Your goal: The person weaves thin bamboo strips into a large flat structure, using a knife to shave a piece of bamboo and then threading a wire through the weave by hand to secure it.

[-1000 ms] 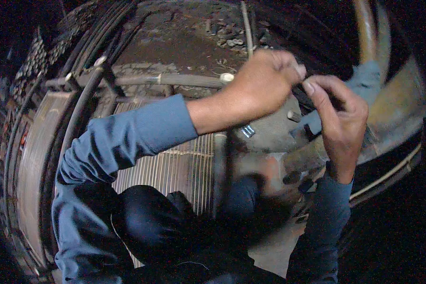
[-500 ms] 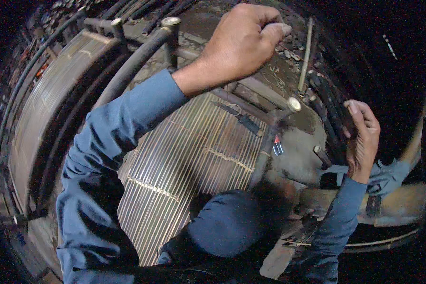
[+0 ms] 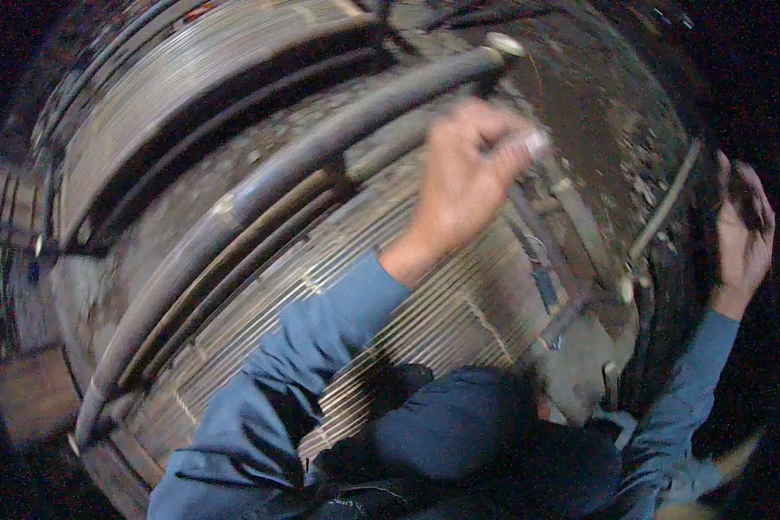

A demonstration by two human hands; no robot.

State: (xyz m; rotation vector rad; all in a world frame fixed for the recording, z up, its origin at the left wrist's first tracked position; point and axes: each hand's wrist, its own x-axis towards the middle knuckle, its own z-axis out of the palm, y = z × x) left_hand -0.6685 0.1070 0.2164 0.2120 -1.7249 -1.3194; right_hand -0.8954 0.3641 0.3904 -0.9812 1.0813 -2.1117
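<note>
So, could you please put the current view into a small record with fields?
Left hand: raised, thumb and fingers pinched; anything held is too blurred to tell
Right hand: raised at far right, fingers parted; contents unclear
Clothing: blue sleeves
Below: slatted surface, dark-clothed knee
Beside slats: thick rounded pole
Image: motion-blurred, dark at right

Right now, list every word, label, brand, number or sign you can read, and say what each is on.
None: no text can be read anywhere in this view.
Slatted surface: no lettering shows.
Left sleeve and right sleeve: plain blue, no lettering shows.
Dark object near the slats: too small and blurred to tell any marking.
Dark outer edges: nothing legible.
</note>
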